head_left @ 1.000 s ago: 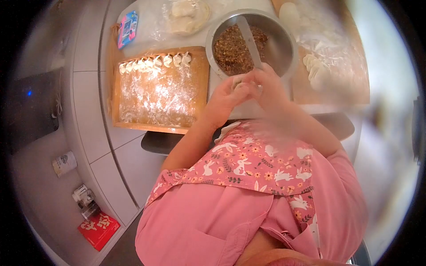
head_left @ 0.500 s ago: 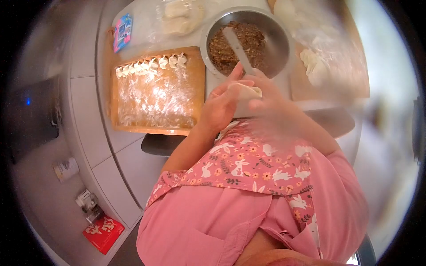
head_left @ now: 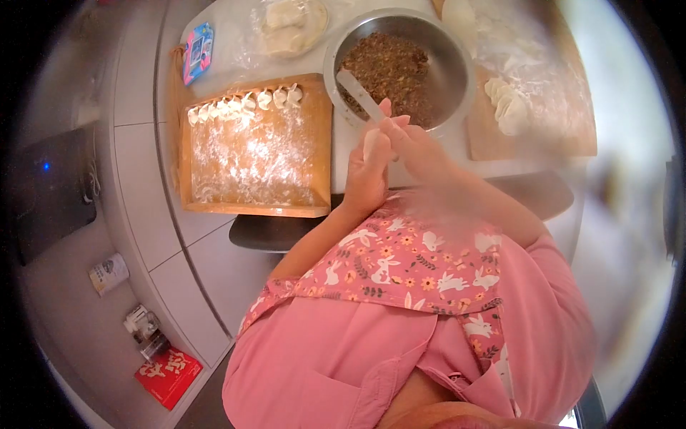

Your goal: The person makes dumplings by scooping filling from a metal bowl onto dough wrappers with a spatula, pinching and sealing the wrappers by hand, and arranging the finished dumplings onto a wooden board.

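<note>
Just below the metal bowl [head_left: 454, 86] of brown filling [head_left: 393, 64], my two hands meet. My left hand [head_left: 368, 171] is closed round a pale dumpling [head_left: 371, 143], partly hidden by the fingers. My right hand [head_left: 421, 150] touches it from the right and also grips a flat metal spatula [head_left: 359, 93], whose blade points up and left over the bowl's edge. On the left lies a floured wooden tray [head_left: 257, 161] with a row of several folded dumplings [head_left: 232, 107] along its top. Overlapping dough wrappers [head_left: 509, 109] lie on the wooden board [head_left: 493, 143] at the right.
Dough [head_left: 289, 28] under plastic film is at the top of the table, beside a blue and pink packet [head_left: 198, 53]. A grey chair [head_left: 261, 234] stands below the tray. A red box [head_left: 169, 375] and a can [head_left: 108, 274] are at the lower left.
The spatula's blade has swung left and down toward the bowl's left edge. The wrapper, briefly seen open between my hands, is now enclosed in my left hand's fingers.
</note>
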The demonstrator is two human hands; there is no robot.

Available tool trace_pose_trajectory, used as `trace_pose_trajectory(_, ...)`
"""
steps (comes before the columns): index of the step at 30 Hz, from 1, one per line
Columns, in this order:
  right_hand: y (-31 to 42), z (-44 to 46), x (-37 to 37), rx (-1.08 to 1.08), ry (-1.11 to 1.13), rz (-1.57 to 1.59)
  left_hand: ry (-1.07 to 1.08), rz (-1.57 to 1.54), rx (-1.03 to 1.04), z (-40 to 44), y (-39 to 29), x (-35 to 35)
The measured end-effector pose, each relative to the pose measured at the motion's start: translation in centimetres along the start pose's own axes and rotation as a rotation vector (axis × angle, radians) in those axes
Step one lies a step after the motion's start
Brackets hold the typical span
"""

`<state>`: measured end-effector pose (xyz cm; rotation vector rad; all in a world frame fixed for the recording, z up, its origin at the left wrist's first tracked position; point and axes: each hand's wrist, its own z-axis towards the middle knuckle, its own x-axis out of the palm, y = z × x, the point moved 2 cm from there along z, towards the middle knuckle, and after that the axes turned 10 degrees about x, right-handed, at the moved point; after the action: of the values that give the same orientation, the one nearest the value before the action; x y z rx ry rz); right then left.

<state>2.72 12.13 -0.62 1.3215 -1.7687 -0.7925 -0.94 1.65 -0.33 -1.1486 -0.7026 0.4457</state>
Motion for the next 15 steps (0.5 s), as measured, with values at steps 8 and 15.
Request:
trace_pose_trajectory(8, 0.2, -0.9, 0.1, -0.359, -0.066, -0.161, -0.141, -0.655, -0.131, 0.9, 0.2, 0.2)
trace_pose_trajectory(15, 0.8, -1.0, 0.6, -0.177, -0.030, -0.034, -0.153, -0.462, -0.209, 1.3, -0.7, 0.5)
